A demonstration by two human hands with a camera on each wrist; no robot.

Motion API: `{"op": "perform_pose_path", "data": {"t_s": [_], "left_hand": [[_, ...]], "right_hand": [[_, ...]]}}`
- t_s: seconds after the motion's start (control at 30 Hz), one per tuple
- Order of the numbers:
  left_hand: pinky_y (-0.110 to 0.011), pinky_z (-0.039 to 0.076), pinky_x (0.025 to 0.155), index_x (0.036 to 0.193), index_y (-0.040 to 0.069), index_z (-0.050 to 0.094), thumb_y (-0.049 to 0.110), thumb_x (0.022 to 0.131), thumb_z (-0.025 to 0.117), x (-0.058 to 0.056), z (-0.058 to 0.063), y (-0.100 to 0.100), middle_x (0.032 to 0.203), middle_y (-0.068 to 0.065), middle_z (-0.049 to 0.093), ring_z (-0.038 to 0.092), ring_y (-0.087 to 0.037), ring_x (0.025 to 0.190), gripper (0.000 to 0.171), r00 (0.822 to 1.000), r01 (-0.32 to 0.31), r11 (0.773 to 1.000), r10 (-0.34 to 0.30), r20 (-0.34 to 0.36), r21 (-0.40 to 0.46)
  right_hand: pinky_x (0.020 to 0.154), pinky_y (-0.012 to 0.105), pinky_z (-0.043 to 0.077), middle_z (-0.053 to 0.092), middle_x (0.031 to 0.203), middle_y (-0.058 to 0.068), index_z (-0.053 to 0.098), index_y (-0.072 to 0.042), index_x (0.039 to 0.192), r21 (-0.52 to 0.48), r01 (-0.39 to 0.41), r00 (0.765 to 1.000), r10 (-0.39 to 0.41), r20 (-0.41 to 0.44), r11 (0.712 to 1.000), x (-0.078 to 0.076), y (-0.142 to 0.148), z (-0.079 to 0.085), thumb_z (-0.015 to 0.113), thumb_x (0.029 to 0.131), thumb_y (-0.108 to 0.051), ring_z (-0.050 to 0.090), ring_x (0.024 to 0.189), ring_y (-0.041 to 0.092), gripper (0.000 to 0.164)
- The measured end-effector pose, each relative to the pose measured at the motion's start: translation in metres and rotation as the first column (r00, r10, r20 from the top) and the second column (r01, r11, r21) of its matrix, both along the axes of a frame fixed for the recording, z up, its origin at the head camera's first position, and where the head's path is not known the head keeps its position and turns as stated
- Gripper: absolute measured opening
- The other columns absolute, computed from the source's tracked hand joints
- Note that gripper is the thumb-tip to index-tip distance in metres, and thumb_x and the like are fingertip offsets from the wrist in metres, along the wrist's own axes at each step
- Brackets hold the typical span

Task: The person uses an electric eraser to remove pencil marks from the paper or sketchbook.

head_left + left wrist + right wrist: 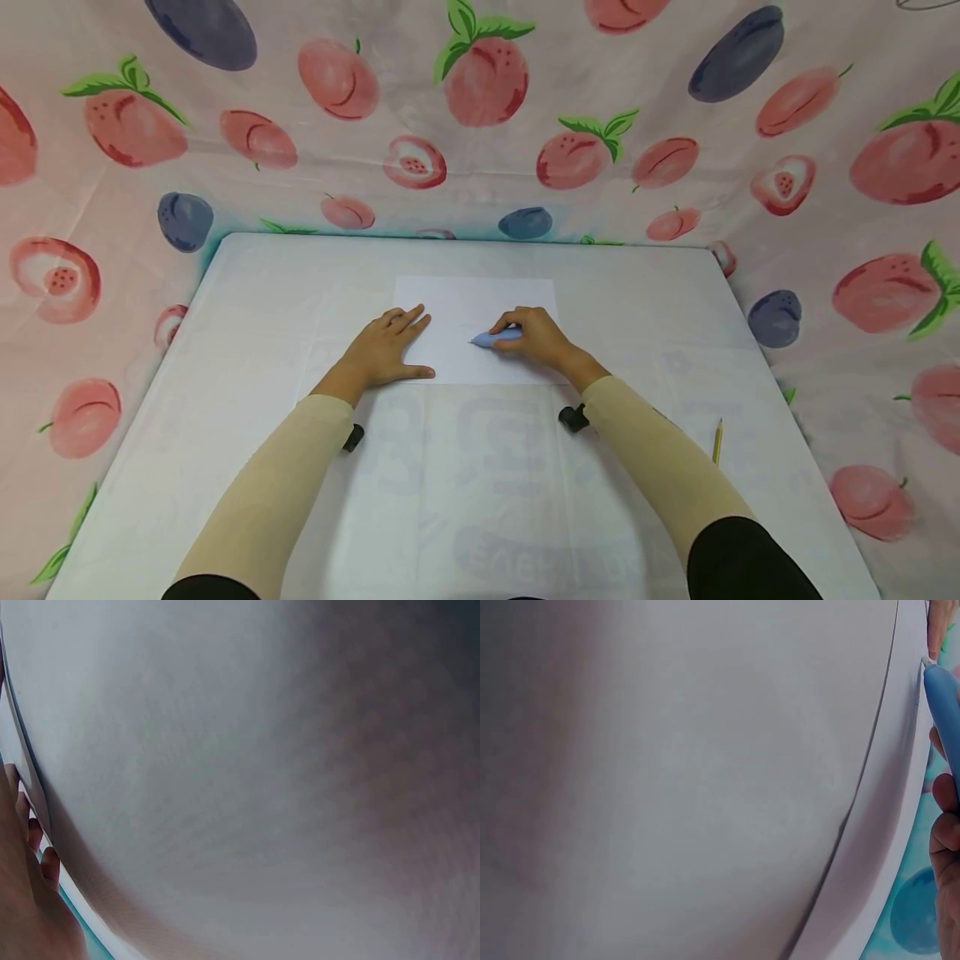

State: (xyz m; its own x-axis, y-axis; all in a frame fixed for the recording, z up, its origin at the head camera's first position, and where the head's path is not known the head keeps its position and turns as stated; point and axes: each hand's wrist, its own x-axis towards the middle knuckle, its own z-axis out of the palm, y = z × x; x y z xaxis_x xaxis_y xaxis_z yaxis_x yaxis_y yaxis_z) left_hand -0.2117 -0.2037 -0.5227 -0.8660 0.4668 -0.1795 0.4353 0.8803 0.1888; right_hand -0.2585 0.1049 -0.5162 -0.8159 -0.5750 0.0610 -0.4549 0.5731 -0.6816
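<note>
A white sheet of paper lies flat on the white table. My left hand rests on the sheet's left side, its fingers straight and the thumb spread toward the middle. In the right hand, thumb and fingers pinch a blue, thick-bodied pen-like tool. Its thin pointed tip aims left, close over the middle of the paper. From the right wrist, the same blue tool shows at the right edge, slanting up to a small pale tip at the sheet. The left wrist view catches only part of the left hand.
A yellow pencil lies on the table to the right, beside the right forearm. Fruit-patterned cloth surrounds the table's back and sides. Small black devices sit under both wrists.
</note>
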Motion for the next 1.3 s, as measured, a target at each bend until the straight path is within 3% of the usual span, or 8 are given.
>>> {"op": "perform_pose_path", "data": {"t_s": [1.3], "left_hand": [[-0.052,0.021,0.119,0.159,0.018,0.016,0.075,0.084,0.053,0.003,0.005,0.002,0.167,-0.002,0.009,0.016,-0.032,0.15,0.102,1.0,-0.005,1.0,0.005,-0.001,-0.008]], "right_hand": [[0.095,0.039,0.051,0.072,0.102,0.004,0.077,-0.013,0.098,-0.014,0.043,0.998,-0.042,0.037,0.999,0.004,0.015,0.0,0.081,0.082,-0.018,0.065,0.098,0.021,0.017]]}}
